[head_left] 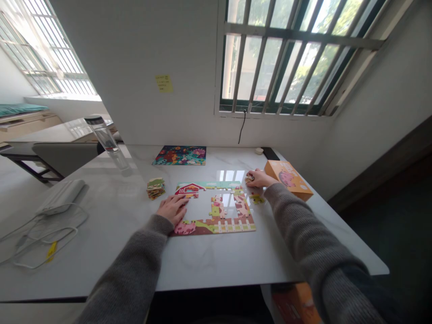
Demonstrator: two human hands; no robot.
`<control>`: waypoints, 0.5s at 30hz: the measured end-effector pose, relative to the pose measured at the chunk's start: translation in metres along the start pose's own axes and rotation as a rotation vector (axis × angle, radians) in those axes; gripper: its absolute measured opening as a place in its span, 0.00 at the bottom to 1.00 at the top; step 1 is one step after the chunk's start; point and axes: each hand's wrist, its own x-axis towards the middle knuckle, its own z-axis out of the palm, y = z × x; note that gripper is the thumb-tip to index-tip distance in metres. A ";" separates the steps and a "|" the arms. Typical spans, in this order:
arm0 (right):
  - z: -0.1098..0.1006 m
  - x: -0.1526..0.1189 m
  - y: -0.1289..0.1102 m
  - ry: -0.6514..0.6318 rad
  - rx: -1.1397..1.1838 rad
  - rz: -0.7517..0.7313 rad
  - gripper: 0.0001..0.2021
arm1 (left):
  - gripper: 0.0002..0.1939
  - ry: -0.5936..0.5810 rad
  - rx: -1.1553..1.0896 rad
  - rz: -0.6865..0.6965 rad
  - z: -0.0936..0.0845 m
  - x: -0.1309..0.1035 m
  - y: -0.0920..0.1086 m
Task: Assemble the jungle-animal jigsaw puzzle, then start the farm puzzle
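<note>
A partly assembled farm puzzle [232, 224] lies on the white table, its border joined around a bare middle, with some pieces joined inside at the right. My left hand [173, 208] rests on the puzzle's left edge, fingers spread and holding nothing visible. Beyond the puzzle's right edge, my right hand [259, 178] has its fingers closed on a small stack of puzzle pieces [249, 179]. Just below that hand lies a loose yellow-green piece [256, 198]. Another stack of pieces [155, 188] stands left of the puzzle's top corner.
An orange box [289, 179] stands right of my right hand, with a black flat object [270, 153] behind it. A dark colourful picture sheet [180, 155] lies at the back. At left are a clear bottle [105, 135], a white device [63, 197] and cables.
</note>
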 end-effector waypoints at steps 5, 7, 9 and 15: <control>-0.002 -0.010 0.003 0.032 0.009 -0.031 0.27 | 0.20 0.023 -0.012 -0.001 0.002 0.000 0.000; -0.002 -0.015 0.006 0.065 0.013 -0.042 0.25 | 0.20 0.027 -0.019 -0.001 0.002 0.000 -0.001; -0.004 -0.019 0.008 0.115 0.013 -0.064 0.24 | 0.20 0.029 -0.028 -0.002 0.003 0.000 -0.002; -0.012 -0.038 -0.014 0.288 0.093 -0.189 0.22 | 0.21 0.014 -0.036 -0.005 -0.001 0.001 0.000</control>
